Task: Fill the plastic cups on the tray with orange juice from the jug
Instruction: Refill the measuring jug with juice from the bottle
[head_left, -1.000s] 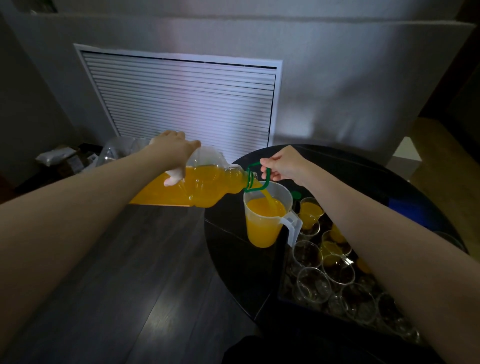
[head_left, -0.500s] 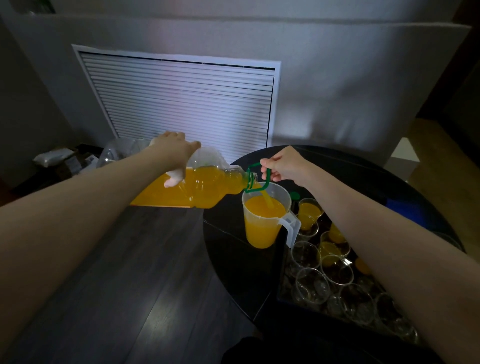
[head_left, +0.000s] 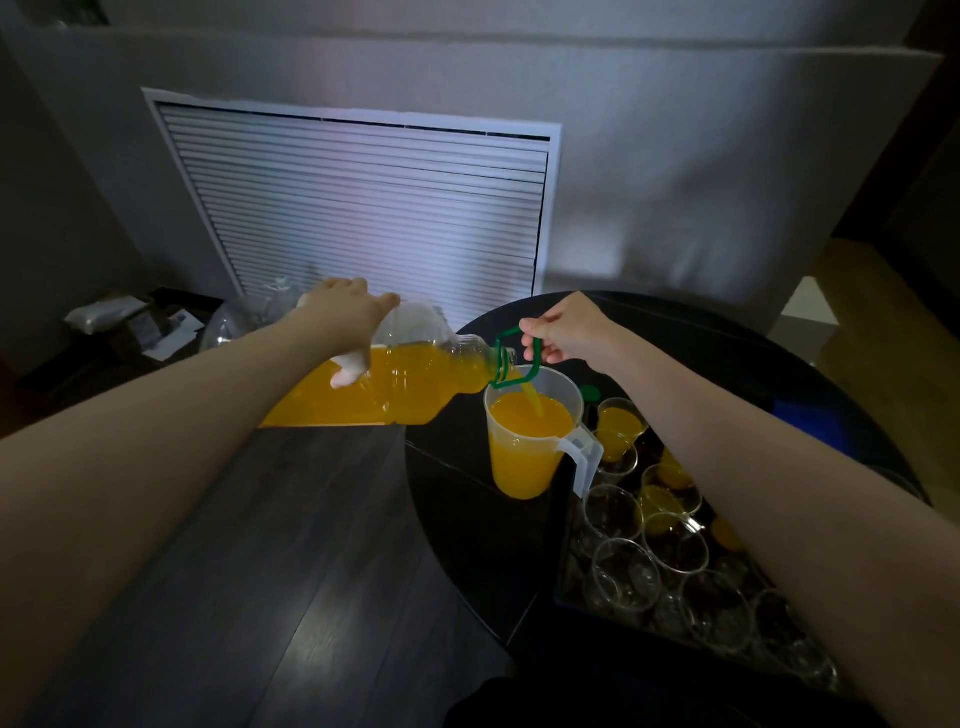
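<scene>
A large clear bottle of orange juice (head_left: 410, 384) lies tipped almost flat, its mouth over the translucent jug (head_left: 530, 441). A stream of juice runs into the jug, which is nearly full and stands on the black round table (head_left: 467, 519). My left hand (head_left: 345, 322) grips the bottle's body from above. My right hand (head_left: 566, 332) pinches the green carry handle (head_left: 511, 358) at the bottle's neck. Right of the jug a dark tray (head_left: 563, 587) holds several clear plastic cups (head_left: 623, 571); the far ones (head_left: 618, 426) hold juice, the near ones are empty.
A green bottle cap (head_left: 589, 392) lies on the table behind the jug. A white louvred panel (head_left: 363, 208) fills the wall ahead. Empty clear bottles (head_left: 234, 322) and packages (head_left: 109, 317) sit on the dark wooden floor at left.
The juice level in the jug has risen a little while the bottle keeps pouring. Both hands hold the same places.
</scene>
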